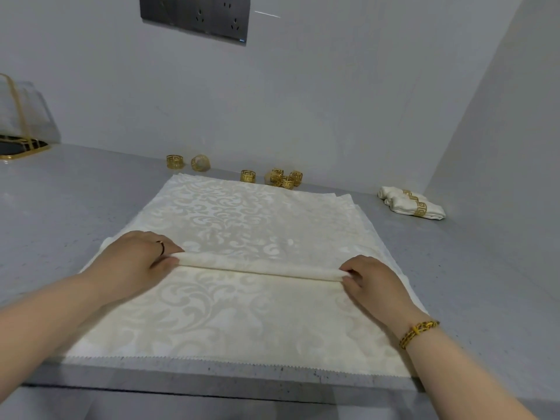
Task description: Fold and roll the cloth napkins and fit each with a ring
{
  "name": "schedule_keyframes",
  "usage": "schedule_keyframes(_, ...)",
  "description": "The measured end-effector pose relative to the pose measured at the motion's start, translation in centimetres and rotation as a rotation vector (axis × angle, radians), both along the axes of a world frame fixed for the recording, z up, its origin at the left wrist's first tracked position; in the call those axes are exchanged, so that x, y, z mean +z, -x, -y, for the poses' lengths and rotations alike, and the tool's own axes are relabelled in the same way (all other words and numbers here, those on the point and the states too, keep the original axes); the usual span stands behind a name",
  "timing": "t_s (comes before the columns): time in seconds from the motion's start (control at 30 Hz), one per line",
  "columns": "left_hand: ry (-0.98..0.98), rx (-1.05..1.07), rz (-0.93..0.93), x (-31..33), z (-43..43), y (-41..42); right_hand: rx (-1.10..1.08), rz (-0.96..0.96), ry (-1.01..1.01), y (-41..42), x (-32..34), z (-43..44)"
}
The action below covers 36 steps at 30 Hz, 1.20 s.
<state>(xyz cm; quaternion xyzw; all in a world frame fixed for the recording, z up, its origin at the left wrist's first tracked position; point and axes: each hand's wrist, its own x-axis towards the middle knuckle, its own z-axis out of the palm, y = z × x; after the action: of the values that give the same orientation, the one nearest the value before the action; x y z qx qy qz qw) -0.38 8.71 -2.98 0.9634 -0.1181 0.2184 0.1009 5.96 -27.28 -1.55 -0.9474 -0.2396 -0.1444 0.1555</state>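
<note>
A pale wall backs a grey speckled counter, and a second wall closes the right side. A cream patterned cloth lies flat on the counter, its zigzag-cut near edge running just inside the counter's front edge. Layered edges at its far right corner indicate more than one sheet. A rolled napkin lies crosswise on the middle of this cloth, forming a narrow tube from left to right. The left hand grips the left end of the roll, fingers curled over the top and thumb beneath. The right hand pinches the right end, fingertips bent onto the fabric. Both hands are thus clamped on the roll. A dark outlet panel is mounted high on the wall. A clear, gold-trimmed object stands at the far left edge. Two finished napkins, each fitted with a gold band, lie touching one another at the right rear near the corner. Loose gold rings sit along the wall behind the cloth: a cluster, a single ring just left of it, and a pair further left. A gold bracelet circles the right wrist. A thin finger ring is on the left hand.
</note>
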Motion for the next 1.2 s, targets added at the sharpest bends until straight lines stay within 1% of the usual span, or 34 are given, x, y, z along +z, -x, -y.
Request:
schedule_keyframes(0.07, -0.079, -0.034, 0.026, 0.3, -0.1, 0.8, 0.012, -0.012, -0.006, 0.7, 0.2, 0.5)
schedule_keyframes(0.13, -0.078, -0.065, -0.011, -0.1, -0.7, 1.8, 0.038, -0.051, -0.022, 1.7, 0.2, 1.2)
schedule_keyframes(0.2, 0.016, -0.105, -0.106, -0.4, -1.2, 2.7, 0.049, -0.097, -0.038, 2.5, 0.0, 1.8)
schedule_keyframes(0.23, 0.072, -0.111, -0.123, -0.8, -1.5, 2.7, 0.044, -0.117, -0.049, 2.8, 0.0, 2.1)
schedule_keyframes(0.33, 0.210, -0.077, -0.252, -0.2, -1.0, 2.7, 0.007, -0.161, -0.082, 3.0, 0.0, 2.0)
schedule_keyframes(0.5, 0.376, 0.034, -0.297, -0.2, -0.6, 1.3, -0.065, -0.240, -0.123, 1.5, 0.8, 0.9)
schedule_keyframes(0.57, 0.331, 0.099, -0.299, 0.1, 0.0, 1.0, -0.095, -0.251, -0.107, 0.7, 0.7, 0.4)
schedule_keyframes(0.67, 0.187, 0.157, -0.196, 0.4, 0.5, 0.3, -0.147, -0.234, -0.029, -0.2, 0.6, -0.3)
schedule_keyframes(0.73, 0.117, 0.128, -0.102, 0.5, 1.0, 0.3, -0.134, -0.190, 0.005, -0.5, 0.6, -0.8)
schedule_keyframes(0.8, 0.015, 0.020, 0.020, 0.0, 1.3, 0.4, -0.097, -0.127, 0.019, -0.3, 0.5, -1.0)
schedule_keyframes(0.83, -0.032, -0.020, 0.062, -0.1, 1.5, 0.7, -0.076, -0.105, 0.025, -0.1, 0.4, -1.0)
schedule_keyframes(0.87, -0.058, -0.035, 0.060, -0.1, 1.8, 1.1, -0.052, -0.094, 0.033, 0.2, 0.2, -0.7)
schedule_keyframes(0.97, -0.091, -0.033, 0.037, -0.6, 1.8, 1.6, 0.057, -0.142, 0.054, 1.1, 0.0, 0.4)
schedule_keyframes(1.03, -0.076, -0.007, -0.005, -0.8, 1.9, 1.6, 0.080, -0.158, 0.077, 1.1, -0.2, 0.8)
schedule_keyframes(1.1, 0.041, 0.039, -0.046, -0.6, 2.2, 1.1, 0.037, -0.112, 0.090, 0.7, -0.5, 0.8)
schedule_keyframes(1.13, 0.060, 0.043, -0.005, -0.7, 2.3, 0.8, 0.018, -0.072, 0.092, 0.7, -0.5, 0.5)
schedule_keyframes(1.2, -0.008, 0.001, 0.048, -0.6, 2.0, 0.6, 0.040, 0.037, 0.115, 0.7, -0.8, 0.1)
